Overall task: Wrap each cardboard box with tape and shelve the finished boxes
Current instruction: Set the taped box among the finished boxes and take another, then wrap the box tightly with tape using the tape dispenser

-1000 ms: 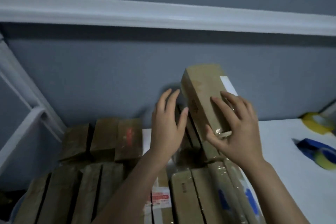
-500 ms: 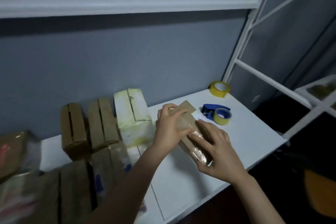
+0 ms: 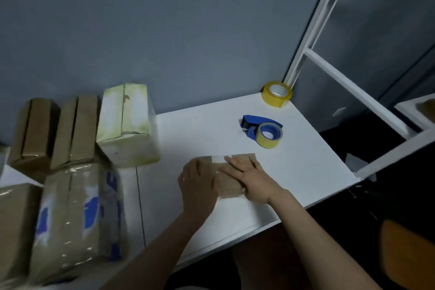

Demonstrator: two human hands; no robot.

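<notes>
Now, left hand (image 3: 197, 186) and right hand (image 3: 251, 179) flat, fingers extended, pressing cardboard box (image 3: 229, 185)

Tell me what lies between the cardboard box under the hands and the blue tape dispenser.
Nothing: the head view shows only bare white shelf between the cardboard box and the blue tape dispenser.

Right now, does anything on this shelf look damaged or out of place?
The pale box beside the brown boxes has yellow-green blotches along its edges, which looks like staining. Nothing else stands out.
</notes>
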